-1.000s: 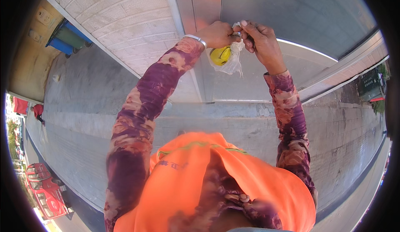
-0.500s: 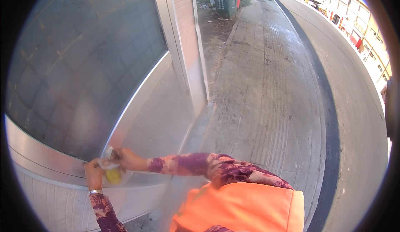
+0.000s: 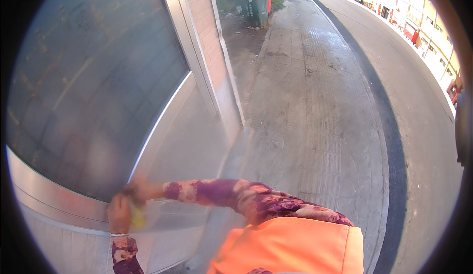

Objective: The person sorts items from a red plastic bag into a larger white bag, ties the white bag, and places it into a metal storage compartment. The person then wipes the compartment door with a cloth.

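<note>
My left hand (image 3: 119, 215), with a bracelet at the wrist, is raised near the lower corner of the dark glass pane (image 3: 98, 101). Its fingers are closed at the top of a small, thin plastic bag with something yellow (image 3: 138, 218) showing in it. From the right my right hand (image 3: 146, 190) reaches across, fingers pinched together at the bag's top and close to the left fingertips. Motion blur smears the right hand and the bag. What the yellow thing is cannot be made out. Both sleeves are purple and patterned.
The pane sits in a metal frame (image 3: 173, 23) with a pale panel (image 3: 172, 141) below it. A paved sidewalk (image 3: 305, 126) runs along the right, bordered by a dark kerb strip and a road (image 3: 423, 151). A green waste bin (image 3: 254, 9) stands ahead. My orange vest (image 3: 295, 244) fills the lower middle.
The view has shifted slightly. Both hands have drawn closer together above the yellow thing, and the whitish bag between them shows less now.
</note>
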`<state>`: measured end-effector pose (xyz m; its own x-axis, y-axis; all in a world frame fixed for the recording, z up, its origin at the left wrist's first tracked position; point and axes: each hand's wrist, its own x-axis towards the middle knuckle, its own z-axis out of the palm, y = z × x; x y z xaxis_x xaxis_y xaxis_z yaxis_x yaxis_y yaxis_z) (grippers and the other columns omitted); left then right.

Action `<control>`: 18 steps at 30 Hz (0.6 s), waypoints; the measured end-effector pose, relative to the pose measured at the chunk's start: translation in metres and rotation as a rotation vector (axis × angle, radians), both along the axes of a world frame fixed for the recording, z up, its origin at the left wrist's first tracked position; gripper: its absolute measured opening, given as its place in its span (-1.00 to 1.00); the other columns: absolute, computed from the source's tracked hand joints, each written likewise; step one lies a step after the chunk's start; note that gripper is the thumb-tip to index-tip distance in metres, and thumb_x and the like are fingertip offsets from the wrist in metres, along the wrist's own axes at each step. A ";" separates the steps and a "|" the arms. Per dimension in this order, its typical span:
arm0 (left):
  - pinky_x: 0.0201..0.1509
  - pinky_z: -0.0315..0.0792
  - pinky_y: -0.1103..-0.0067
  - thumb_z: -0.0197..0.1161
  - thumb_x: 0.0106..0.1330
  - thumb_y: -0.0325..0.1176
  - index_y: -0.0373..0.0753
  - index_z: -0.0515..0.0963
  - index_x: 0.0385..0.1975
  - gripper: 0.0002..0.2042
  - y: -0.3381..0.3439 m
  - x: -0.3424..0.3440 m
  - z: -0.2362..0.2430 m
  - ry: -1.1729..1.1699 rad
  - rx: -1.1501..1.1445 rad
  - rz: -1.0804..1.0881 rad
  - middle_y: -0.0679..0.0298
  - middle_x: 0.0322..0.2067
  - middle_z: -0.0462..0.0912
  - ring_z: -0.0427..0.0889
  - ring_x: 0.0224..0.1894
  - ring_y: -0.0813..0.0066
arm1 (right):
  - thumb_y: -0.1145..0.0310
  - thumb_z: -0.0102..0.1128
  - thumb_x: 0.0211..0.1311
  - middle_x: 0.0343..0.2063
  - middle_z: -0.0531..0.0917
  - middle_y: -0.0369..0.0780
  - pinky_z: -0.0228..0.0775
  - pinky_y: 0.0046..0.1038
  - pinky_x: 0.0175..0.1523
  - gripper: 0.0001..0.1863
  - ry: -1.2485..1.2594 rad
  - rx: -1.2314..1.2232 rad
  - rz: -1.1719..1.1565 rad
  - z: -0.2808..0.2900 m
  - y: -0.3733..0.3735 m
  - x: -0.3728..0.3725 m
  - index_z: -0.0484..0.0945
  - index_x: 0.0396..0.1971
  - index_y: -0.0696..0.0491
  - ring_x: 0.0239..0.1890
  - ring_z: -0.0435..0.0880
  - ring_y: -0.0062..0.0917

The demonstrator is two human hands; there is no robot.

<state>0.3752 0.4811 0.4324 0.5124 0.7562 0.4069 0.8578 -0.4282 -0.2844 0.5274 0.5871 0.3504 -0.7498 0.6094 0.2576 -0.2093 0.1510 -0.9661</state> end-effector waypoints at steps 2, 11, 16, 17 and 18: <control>-0.19 0.50 0.29 0.18 0.12 -0.59 -0.28 0.51 -0.27 -0.82 -0.003 -0.001 -0.006 -0.057 0.048 0.042 0.07 -0.21 0.54 0.60 -0.20 0.04 | 0.48 0.10 0.15 -0.28 0.66 -0.07 0.58 -0.44 -0.30 -0.60 0.050 0.011 0.063 0.005 -0.004 0.006 0.49 0.03 0.24 -0.31 0.72 -0.43; -0.12 0.50 0.39 0.16 0.16 -0.50 -0.20 0.49 -0.19 -0.79 -0.023 -0.004 -0.003 0.089 0.138 0.050 0.11 -0.12 0.54 0.57 -0.10 0.16 | 0.48 0.12 0.02 -0.19 0.68 -0.06 0.57 -0.34 -0.28 -0.68 -0.217 0.774 -0.167 0.030 0.001 0.002 0.62 -0.17 0.11 -0.34 0.74 -0.33; -0.27 0.49 0.33 0.19 0.11 -0.54 -0.23 0.45 -0.32 -0.85 -0.029 -0.008 0.002 0.069 0.081 0.125 0.13 -0.29 0.51 0.58 -0.28 0.13 | 0.48 0.13 -0.06 -0.37 0.72 -0.09 0.52 -0.27 -0.13 -0.66 -0.211 0.327 0.057 0.065 -0.012 0.011 0.64 -0.19 0.10 -0.27 0.72 -0.24; -0.31 0.49 0.30 0.19 0.09 -0.57 -0.25 0.44 -0.34 -0.85 -0.030 -0.008 0.006 0.087 0.058 0.124 0.11 -0.30 0.51 0.58 -0.32 0.08 | 0.49 0.11 -0.05 -0.38 0.72 -0.11 0.53 -0.28 -0.13 -0.65 -0.198 0.318 0.028 0.066 -0.012 0.010 0.64 -0.18 0.11 -0.28 0.72 -0.24; -0.34 0.48 0.31 0.19 0.09 -0.56 -0.25 0.43 -0.36 -0.86 -0.029 -0.004 0.008 0.112 0.037 0.152 0.12 -0.33 0.49 0.58 -0.34 0.10 | 0.50 0.09 -0.04 -0.40 0.73 -0.12 0.53 -0.29 -0.14 -0.64 -0.192 0.300 -0.003 0.063 -0.015 0.011 0.64 -0.16 0.11 -0.28 0.72 -0.24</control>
<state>0.3712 0.4520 0.4407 0.4371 0.8139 0.3829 0.8738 -0.2832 -0.3954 0.5383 0.5719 0.4138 -0.8004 0.5302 0.2796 -0.0272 0.4339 -0.9005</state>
